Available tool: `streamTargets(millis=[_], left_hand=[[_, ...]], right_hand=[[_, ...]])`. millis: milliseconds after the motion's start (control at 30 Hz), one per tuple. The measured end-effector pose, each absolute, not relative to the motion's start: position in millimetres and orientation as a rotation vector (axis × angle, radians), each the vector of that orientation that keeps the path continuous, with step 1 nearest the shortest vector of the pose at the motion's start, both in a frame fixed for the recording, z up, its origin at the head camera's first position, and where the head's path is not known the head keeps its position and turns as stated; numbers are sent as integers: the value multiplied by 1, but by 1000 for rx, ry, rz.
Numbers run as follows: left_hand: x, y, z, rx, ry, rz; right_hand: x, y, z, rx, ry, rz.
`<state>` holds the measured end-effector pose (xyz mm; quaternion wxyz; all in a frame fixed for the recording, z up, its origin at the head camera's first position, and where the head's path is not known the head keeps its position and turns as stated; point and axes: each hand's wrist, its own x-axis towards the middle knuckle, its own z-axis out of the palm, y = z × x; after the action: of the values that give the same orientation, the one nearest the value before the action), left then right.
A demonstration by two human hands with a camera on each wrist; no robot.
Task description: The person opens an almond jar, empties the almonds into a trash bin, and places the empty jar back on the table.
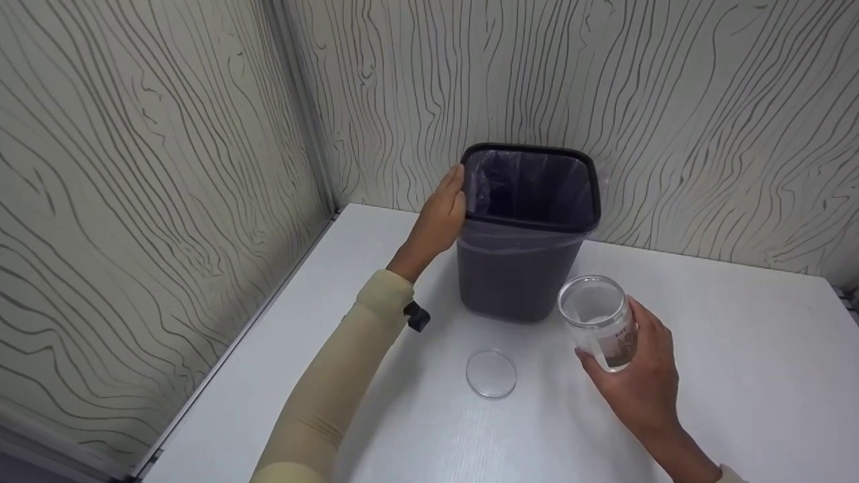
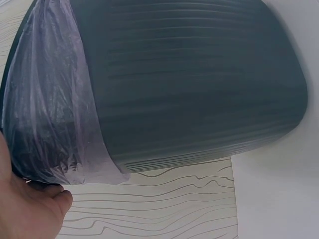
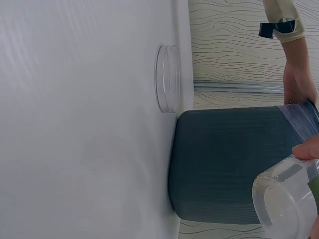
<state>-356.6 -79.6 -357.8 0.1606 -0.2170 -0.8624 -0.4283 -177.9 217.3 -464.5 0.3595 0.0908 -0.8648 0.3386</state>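
A dark trash bin (image 1: 517, 275), lined with a thin translucent bag (image 2: 50, 94), stands upright on the white table (image 1: 725, 349). At the left side of its rim, my left hand (image 1: 439, 218) rests against the bin with the fingers fairly straight; the rim partly hides the fingertips. My right hand (image 1: 647, 376) grips a clear plastic jar (image 1: 594, 305) around its side, thumb on one side and fingers on the other. The jar is lidless, slightly tilted, and bears a printed label. A clear round lid (image 1: 491, 373) lies on the table in front of the bin.
Behind the table rises a wall panel (image 1: 402, 100) with a wood-grain pattern, close to the bin. Another patterned panel (image 1: 134, 201) stands along the left edge. A black clip (image 1: 417, 316) sits at my left sleeve (image 1: 335, 382).
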Motion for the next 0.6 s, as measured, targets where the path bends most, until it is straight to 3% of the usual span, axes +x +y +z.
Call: streamTargets(millis=[600], left_hand=[[-359, -81, -360, -621, -2463, -1201]], right_hand=[[-175, 212, -480, 229, -2281, 948]])
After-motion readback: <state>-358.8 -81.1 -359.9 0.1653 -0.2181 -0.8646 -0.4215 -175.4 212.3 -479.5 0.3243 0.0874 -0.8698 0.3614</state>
